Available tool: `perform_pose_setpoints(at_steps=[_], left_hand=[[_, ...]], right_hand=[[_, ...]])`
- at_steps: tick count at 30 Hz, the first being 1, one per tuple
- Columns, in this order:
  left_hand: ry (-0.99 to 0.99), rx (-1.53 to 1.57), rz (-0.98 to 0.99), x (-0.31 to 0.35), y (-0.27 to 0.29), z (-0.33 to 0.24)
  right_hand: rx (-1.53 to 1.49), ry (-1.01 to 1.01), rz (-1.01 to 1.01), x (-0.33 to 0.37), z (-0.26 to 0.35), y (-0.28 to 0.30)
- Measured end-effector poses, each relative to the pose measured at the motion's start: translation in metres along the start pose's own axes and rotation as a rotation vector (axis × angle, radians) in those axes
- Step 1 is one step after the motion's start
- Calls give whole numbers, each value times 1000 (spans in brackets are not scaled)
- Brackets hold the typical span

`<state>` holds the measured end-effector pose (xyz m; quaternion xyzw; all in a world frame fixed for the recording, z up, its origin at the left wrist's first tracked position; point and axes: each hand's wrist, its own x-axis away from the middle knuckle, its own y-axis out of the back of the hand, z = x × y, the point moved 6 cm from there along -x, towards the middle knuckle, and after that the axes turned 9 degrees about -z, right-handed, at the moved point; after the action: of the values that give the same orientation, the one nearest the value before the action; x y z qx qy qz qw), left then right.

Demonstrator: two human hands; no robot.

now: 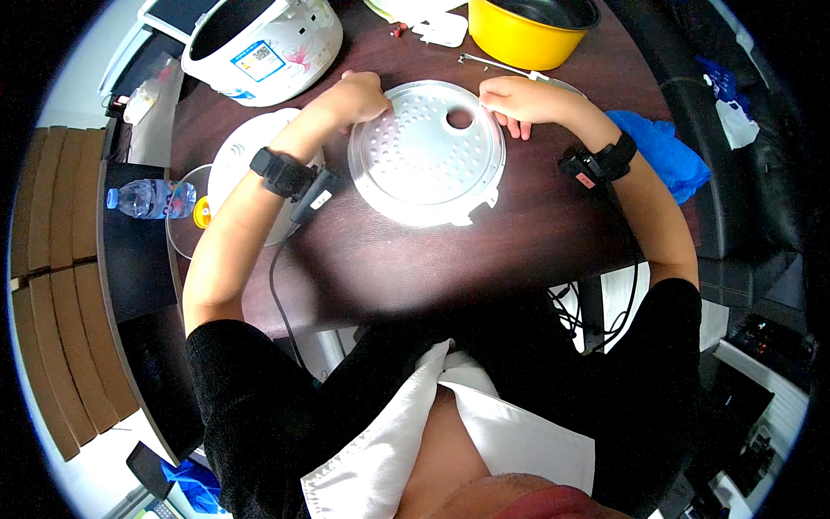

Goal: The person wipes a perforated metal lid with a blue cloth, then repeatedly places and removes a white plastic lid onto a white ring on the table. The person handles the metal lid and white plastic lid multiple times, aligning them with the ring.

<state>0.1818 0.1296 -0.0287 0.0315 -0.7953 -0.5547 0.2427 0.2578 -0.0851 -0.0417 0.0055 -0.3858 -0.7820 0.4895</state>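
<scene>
A round silver metal inner lid (pixel 424 156), covered in small dimples, is between my hands over the dark wooden table. It has one round hole toward its far right and notched tabs on its near edge. My left hand (pixel 359 97) is curled closed at the lid's far left rim, its fingertips partly hidden. On the far right rim, my right hand (pixel 526 99) pinches the edge between thumb and forefinger, with the other fingers hanging below. Whether the lid rests on the table or is slightly raised, I cannot tell.
A white rice cooker body (pixel 298 52) stands far left, a yellow pot (pixel 527 35) far right. White and clear round lids (pixel 242 164) lie beside my left forearm, near a water bottle (pixel 151 199). A blue cloth (pixel 661 156) lies right. Cables hang from both wrist straps.
</scene>
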Motion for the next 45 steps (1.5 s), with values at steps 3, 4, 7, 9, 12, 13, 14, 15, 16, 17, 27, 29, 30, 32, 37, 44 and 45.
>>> perform_pose_setpoints(at_steps=[3, 4, 7, 9, 12, 13, 14, 15, 16, 17, 27, 29, 30, 32, 37, 44, 45], left_hand=[[-130, -194, -184, -3, -4, 1], [-201, -250, -251, -7, -7, 4], [-240, -236, -297, 2, -6, -3], [-273, -230, -321, 8, -2, -8], [-289, -171, -339, 17, 8, -16], [-291, -144, -350, 19, 12, -17], [-290, -117, -363, 21, 15, -15], [-306, -82, -370, 18, 15, -11], [-326, -28, -373, 20, 17, -10], [-348, 28, -378, 22, 21, -11], [-486, 545, -511, 37, 40, -3], [-446, 516, -481, 41, 41, -4], [-414, 544, -443, 43, 42, -4], [-354, 600, -366, 47, 43, -6], [-431, 647, -485, 65, 63, -9], [-501, 571, -604, 91, 94, -9], [-487, 525, -638, 97, 98, -11]], right_hand=[[7, 16, -3, -2, 1, -2], [9, 26, -3, -2, 3, -3], [14, 41, -18, 0, 2, -3], [20, 57, -36, 1, 2, -1], [-6, 79, -61, 4, 1, -1], [-8, 92, -71, 4, 1, -1], [-8, 107, -78, 3, 0, -1], [-8, 122, -85, 3, 1, -1], [-5, 123, -102, 5, 1, -1], [1, 121, -120, 8, 2, -1], [-39, 208, -194, 23, 7, 11], [-64, 212, -224, 26, 8, 8], [-76, 214, -238, 26, 8, 8], [-76, 228, -246, 28, 9, 8], [-100, 283, -344, 34, 19, 15], [-207, 410, -496, 28, 36, 20], [-200, 416, -494, 28, 39, 20]])
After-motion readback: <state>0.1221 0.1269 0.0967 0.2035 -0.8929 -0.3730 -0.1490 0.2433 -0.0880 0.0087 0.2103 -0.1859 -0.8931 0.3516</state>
